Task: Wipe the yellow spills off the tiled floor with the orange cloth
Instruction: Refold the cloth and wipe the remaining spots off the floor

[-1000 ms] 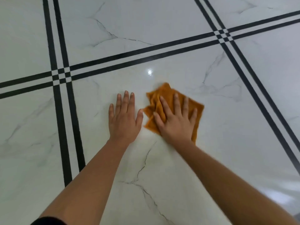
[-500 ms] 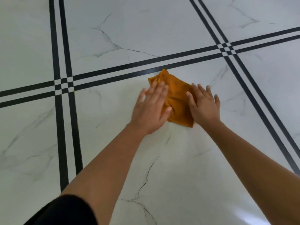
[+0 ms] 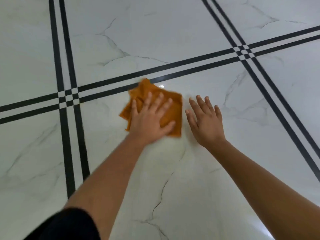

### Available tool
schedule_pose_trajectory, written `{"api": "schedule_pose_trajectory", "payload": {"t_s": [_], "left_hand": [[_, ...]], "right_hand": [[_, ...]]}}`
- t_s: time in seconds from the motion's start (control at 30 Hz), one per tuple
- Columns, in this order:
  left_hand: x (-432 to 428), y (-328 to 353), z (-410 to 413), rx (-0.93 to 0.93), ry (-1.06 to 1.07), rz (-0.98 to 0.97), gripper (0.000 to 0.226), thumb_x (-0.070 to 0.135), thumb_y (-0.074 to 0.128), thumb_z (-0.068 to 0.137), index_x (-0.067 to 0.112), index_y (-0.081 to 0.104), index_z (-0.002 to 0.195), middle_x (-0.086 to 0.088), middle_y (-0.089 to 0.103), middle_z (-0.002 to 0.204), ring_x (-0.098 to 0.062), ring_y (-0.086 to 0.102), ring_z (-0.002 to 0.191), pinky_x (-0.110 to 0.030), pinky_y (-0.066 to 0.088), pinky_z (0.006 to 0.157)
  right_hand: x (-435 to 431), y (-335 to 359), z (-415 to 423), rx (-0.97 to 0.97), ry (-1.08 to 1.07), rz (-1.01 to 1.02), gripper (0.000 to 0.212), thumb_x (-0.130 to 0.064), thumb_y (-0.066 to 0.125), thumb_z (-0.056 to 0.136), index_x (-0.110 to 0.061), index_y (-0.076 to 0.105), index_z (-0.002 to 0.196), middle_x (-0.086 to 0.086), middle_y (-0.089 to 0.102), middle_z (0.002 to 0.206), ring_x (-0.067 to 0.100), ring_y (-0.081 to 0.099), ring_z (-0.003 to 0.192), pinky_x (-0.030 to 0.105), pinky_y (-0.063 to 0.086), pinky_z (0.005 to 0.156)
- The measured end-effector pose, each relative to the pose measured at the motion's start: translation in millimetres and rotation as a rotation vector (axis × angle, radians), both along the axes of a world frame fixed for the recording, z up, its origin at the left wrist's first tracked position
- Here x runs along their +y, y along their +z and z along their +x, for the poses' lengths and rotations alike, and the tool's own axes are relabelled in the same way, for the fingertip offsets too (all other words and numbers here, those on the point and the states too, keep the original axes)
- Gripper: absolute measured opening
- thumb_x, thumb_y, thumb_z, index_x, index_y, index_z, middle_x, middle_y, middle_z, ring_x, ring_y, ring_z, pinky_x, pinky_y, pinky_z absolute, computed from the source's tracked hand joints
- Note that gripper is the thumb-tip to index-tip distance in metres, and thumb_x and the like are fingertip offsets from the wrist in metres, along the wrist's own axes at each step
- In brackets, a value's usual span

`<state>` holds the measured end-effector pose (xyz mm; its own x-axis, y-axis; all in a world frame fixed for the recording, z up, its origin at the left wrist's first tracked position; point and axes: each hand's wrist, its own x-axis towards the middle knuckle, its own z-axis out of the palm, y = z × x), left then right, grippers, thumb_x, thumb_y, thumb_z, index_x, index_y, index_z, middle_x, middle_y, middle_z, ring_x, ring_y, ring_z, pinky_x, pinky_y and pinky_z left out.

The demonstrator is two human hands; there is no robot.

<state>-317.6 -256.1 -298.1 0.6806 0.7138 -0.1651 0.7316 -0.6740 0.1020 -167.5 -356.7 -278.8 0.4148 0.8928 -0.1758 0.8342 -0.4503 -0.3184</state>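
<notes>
The left hand (image 3: 150, 118) lies flat on the crumpled orange cloth (image 3: 146, 88) just left of the frame's centre. Its fingers are straight and spread, and its palm presses the fabric onto the floor. The cloth shows around the fingers on both sides, and its upper corner reaches the nearer of two black stripes (image 3: 190, 66) that cross the frame. Just to the right, apart from the cloth, the right hand (image 3: 206, 120) rests open on the bare white marble-patterned tiled floor (image 3: 173, 32), fingers splayed and holding nothing. A small glint of light (image 3: 161, 86) sits beside the cloth's top edge. A black sleeve (image 3: 65, 224) covers the left upper arm at the lower left.
</notes>
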Motion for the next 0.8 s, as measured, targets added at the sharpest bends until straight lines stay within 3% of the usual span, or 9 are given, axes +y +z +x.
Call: {"api": "schedule_pose_trajectory", "payload": {"t_s": [0.13, 0.23, 0.3, 0.47, 0.57, 0.63, 0.67, 0.77, 0.8], "left_hand": [[5.3, -0.2, -25.9, -0.032, 0.276, 0.014, 0.072, 0.071, 0.018, 0.085, 0.039, -0.002, 0.146, 0.003, -0.003, 0.158, -0.028, -0.01, 0.143, -0.06, -0.006, 0.109], [-42.2, -2.7, -63.7, 0.001, 0.091, 0.057, 0.07, 0.071, 0.011, 0.083, 0.041, -0.002, 0.146, 0.0, 0.001, 0.158, -0.029, -0.007, 0.144, -0.059, -0.007, 0.108], [-30.0, -3.1, -86.0, 0.036, -0.024, 0.062, 0.068, 0.071, 0.009, 0.083, 0.044, -0.005, 0.144, 0.002, 0.0, 0.158, -0.027, -0.008, 0.144, -0.058, -0.006, 0.109], [-29.9, -4.0, -99.9, -0.034, 0.417, 0.035, 0.07, 0.07, 0.014, 0.086, 0.041, -0.004, 0.146, 0.002, -0.005, 0.158, -0.029, -0.011, 0.143, -0.059, -0.009, 0.107], [-84.6, -3.2, -135.4, -0.026, 0.202, 0.043, 0.069, 0.071, 0.012, 0.085, 0.041, 0.003, 0.146, 0.001, 0.003, 0.157, -0.03, -0.004, 0.144, -0.063, -0.002, 0.108], [-74.0, -4.3, -170.3, -0.003, 0.06, 0.048, 0.069, 0.073, 0.006, 0.084, 0.043, 0.005, 0.145, 0.003, 0.005, 0.156, -0.029, 0.002, 0.144, -0.064, 0.006, 0.109], [-61.0, -4.5, -182.2, 0.005, 0.115, 0.048, 0.069, 0.074, 0.004, 0.083, 0.044, 0.003, 0.145, 0.004, 0.003, 0.156, -0.028, 0.001, 0.144, -0.063, 0.004, 0.109], [-61.0, -5.6, -189.7, -0.017, 0.546, 0.042, 0.072, 0.072, 0.011, 0.081, 0.042, 0.001, 0.145, 0.002, 0.004, 0.158, -0.029, -0.002, 0.144, -0.06, -0.003, 0.108], [-79.6, -4.7, -186.7, -0.033, 0.579, 0.055, 0.073, 0.071, 0.015, 0.081, 0.04, 0.004, 0.146, 0.0, 0.008, 0.157, -0.031, 0.0, 0.144, -0.061, -0.002, 0.107]], "right_hand": [[3.6, -0.4, -22.4, 0.025, 0.036, -0.032, 0.068, -0.054, 0.004, 0.087, -0.028, 0.014, 0.149, -0.004, 0.008, 0.159, 0.016, -0.003, 0.146, 0.037, -0.005, 0.116], [5.1, 1.0, -44.2, 0.029, 0.136, -0.044, 0.068, -0.054, 0.003, 0.087, -0.028, 0.013, 0.149, -0.003, 0.007, 0.159, 0.017, -0.003, 0.146, 0.037, -0.005, 0.116], [6.3, 1.5, -63.1, 0.05, 0.169, -0.034, 0.067, -0.054, 0.004, 0.088, -0.027, 0.014, 0.149, -0.003, 0.008, 0.158, 0.017, -0.002, 0.146, 0.038, -0.004, 0.116], [-4.2, 1.4, -91.0, 0.059, 0.214, -0.045, 0.066, -0.052, 0.005, 0.089, -0.027, 0.015, 0.149, -0.003, 0.009, 0.158, 0.016, -0.002, 0.146, 0.036, -0.005, 0.116], [-8.7, 4.9, -104.3, 0.06, 0.202, -0.045, 0.06, -0.051, 0.009, 0.095, -0.026, 0.016, 0.149, -0.002, 0.01, 0.158, 0.017, -0.001, 0.146, 0.037, -0.004, 0.116], [-12.1, 6.5, -114.1, 0.067, 0.21, -0.065, 0.056, -0.048, 0.013, 0.098, -0.026, 0.016, 0.149, -0.002, 0.009, 0.158, 0.016, -0.002, 0.146, 0.036, -0.005, 0.116], [-15.5, 7.3, -119.9, 0.07, 0.227, -0.071, 0.057, -0.049, 0.011, 0.097, -0.026, 0.016, 0.149, -0.002, 0.009, 0.158, 0.016, -0.002, 0.146, 0.036, -0.005, 0.116], [-25.0, 9.7, -134.2, 0.067, 0.283, -0.069, 0.066, -0.051, 0.005, 0.089, -0.027, 0.015, 0.149, -0.003, 0.009, 0.158, 0.016, -0.002, 0.146, 0.036, -0.005, 0.116], [-26.2, 10.0, -139.3, 0.066, 0.301, -0.071, 0.066, -0.051, 0.004, 0.088, -0.027, 0.016, 0.149, -0.003, 0.01, 0.158, 0.016, -0.002, 0.146, 0.036, -0.005, 0.116]]}}
